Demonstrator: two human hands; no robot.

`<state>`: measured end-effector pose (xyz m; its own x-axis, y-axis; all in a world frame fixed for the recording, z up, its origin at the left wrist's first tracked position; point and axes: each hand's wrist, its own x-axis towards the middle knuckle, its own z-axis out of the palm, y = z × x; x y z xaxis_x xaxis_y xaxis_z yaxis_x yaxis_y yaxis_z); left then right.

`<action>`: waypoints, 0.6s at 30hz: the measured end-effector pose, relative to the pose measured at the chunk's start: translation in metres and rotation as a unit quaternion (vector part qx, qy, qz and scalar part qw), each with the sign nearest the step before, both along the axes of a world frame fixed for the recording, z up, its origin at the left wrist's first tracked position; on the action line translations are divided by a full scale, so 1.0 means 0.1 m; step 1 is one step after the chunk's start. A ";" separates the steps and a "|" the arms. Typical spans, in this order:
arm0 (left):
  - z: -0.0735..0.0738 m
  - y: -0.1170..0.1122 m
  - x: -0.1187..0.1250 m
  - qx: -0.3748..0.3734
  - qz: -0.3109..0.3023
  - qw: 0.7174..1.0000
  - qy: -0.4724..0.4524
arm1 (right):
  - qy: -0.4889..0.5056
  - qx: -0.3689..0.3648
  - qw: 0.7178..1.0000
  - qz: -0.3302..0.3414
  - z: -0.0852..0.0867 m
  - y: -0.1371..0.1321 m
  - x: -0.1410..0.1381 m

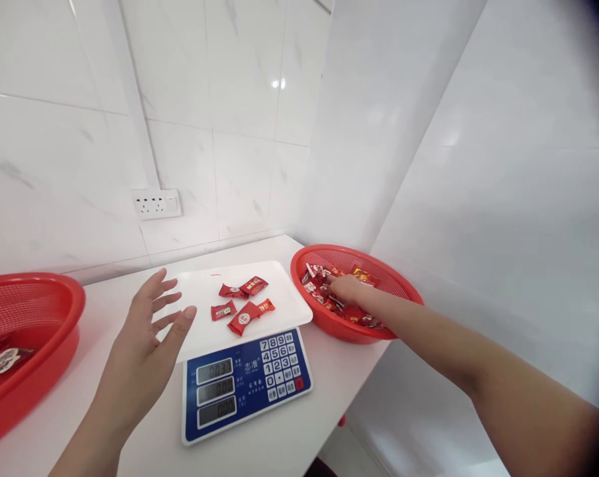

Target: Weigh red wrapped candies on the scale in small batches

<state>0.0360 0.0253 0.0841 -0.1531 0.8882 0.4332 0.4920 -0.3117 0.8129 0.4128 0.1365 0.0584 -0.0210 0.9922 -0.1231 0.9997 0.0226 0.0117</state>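
My left hand hovers beside the left edge of a white weighing tray, fingers spread and nothing in them. Several small red-wrapped candies lie on that tray. Below it is the blue panel of a digital scale, with lit number displays and a keypad. My right hand reaches into a red plastic basket to the right of the scale. Its fingertips are down among many wrapped candies and are hidden, so any grip cannot be made out.
At the left edge stands another red basket with wrapped candies inside. Everything rests on a white table against a tiled wall with a power socket. A pale wall panel rises on the right, close to my right arm.
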 end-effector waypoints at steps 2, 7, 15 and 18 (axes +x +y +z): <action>0.02 -0.01 0.01 -0.003 0.004 1.000 0.000 | -0.008 0.013 1.000 -0.004 -0.04 -0.02 -0.02; 0.02 -0.01 0.03 -0.009 0.001 1.000 0.001 | -0.022 0.068 0.997 0.005 0.21 0.07 0.03; 0.03 -0.02 0.04 -0.018 -0.012 1.000 0.001 | 0.195 0.099 0.966 0.136 0.67 0.05 -0.85; 0.04 -0.02 0.03 -0.018 -0.013 1.000 -0.004 | 0.249 0.040 0.951 0.180 0.70 -0.03 -1.23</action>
<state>0.0392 0.0228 0.0885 -0.1335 0.9066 0.4002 0.4767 -0.2953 0.8280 0.2897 0.1330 0.1288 -0.3973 0.9152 0.0673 0.8094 0.3840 -0.4444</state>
